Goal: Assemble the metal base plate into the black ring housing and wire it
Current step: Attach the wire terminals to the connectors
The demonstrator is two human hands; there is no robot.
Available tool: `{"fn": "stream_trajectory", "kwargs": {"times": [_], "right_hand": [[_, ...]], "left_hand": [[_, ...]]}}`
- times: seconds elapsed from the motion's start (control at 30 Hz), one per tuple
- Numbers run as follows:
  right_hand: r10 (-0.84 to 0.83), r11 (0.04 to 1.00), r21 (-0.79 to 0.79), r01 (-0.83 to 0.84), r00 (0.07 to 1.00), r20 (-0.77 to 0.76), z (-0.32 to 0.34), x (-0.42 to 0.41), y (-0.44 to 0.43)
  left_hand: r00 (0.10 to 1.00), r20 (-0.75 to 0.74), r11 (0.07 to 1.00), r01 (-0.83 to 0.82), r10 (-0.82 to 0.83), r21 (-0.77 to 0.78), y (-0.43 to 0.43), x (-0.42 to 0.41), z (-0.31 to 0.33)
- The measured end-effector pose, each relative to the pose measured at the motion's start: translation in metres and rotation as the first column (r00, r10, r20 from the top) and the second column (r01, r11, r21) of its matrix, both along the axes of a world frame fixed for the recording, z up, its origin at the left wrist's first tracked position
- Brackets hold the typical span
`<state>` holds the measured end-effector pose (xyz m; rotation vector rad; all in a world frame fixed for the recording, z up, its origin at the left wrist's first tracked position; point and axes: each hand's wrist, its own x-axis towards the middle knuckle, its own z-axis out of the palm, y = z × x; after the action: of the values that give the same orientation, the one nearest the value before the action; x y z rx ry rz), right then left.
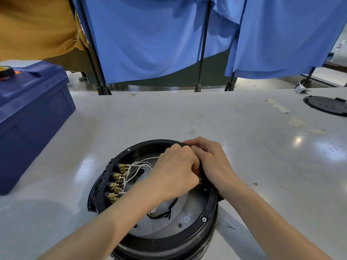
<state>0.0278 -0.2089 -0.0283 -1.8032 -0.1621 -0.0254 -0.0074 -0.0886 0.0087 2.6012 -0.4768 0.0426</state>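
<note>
The black ring housing (pixel 197 229) stands on the white table in front of me, open side up. The metal base plate (pixel 180 216) lies inside it. Along the ring's left wall sits a row of brass terminals (pixel 117 178) with thin white wires (pixel 142 164) running toward the middle. A black wire (pixel 165 212) loops over the plate. My left hand (pixel 176 171) is curled inside the ring at its right side, fingers bent round something small that I cannot make out. My right hand (pixel 210 160) grips the ring's right rim, fingers meeting those of the left hand.
A dark blue plastic crate (pixel 32 117) with a tape roll (pixel 6 72) on its lid stands at the left. A black round cover (pixel 327 106) lies at the far right of the table. Blue curtains on black stands hang behind the table.
</note>
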Motion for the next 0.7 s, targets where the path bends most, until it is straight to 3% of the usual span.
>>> {"fn": "stream_trajectory", "kwargs": {"times": [0.13,0.27,0.43,0.53,0.7], "right_hand": [[0.006,1.000,0.004,-0.006,1.000,-0.018,0.000,0.000,-0.002],[0.009,1.000,0.005,-0.009,0.999,-0.031,0.000,-0.001,-0.003],[0.013,0.999,0.039,-0.010,0.998,-0.057,0.001,-0.002,-0.002],[0.014,0.999,0.045,-0.012,0.999,-0.053,0.000,-0.002,-0.002],[0.007,0.999,0.032,-0.005,0.999,-0.053,0.000,-0.001,-0.002]], "left_hand": [[0.994,-0.090,0.996,0.048,-0.055,-0.074,0.011,0.004,0.005],[0.995,-0.101,0.976,-0.013,-0.009,-0.216,0.030,-0.011,0.003],[0.988,0.132,0.996,0.074,-0.079,0.042,0.025,-0.028,-0.003],[0.927,0.344,0.976,0.085,-0.151,0.200,0.019,-0.032,-0.006],[0.913,0.395,0.956,-0.020,-0.102,0.293,0.006,-0.038,-0.010]]}}
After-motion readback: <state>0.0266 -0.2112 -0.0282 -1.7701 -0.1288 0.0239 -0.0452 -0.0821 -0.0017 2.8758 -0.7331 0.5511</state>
